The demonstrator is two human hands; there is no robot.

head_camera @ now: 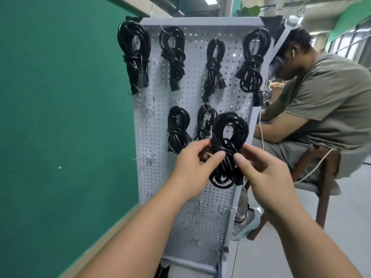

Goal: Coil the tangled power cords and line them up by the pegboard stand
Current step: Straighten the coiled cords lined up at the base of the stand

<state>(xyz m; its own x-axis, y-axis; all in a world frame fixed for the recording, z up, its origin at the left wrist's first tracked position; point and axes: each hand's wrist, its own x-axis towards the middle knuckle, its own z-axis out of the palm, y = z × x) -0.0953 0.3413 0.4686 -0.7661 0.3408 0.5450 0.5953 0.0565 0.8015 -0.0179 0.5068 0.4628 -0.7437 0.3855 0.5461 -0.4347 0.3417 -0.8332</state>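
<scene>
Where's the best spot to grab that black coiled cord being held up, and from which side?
Probably grip the coiled cord at its cinched waist, where wraps bind the loops. Come from the sides, as the left hand and right hand do, leaving the top loop free for hanging.

Left hand (pixel 192 169): bare on my feed, broad across the back, with rounded knuckles.
Left thumb (pixel 215 158): short nail, clipped close, its face turned to my camera.
Right hand (pixel 267 177): bare, a little blurred along its outer edge.
Right thumb (pixel 241 160): short, squarish nail, trimmed like the other.
Left forearm (pixel 140 233): bare and smooth down to the lower edge of my view.
Right forearm (pixel 301 237): bare too, and stretched wide by my lens toward the bottom corner.
Clothing: whatever is worn higher up lies outside my view.
</scene>
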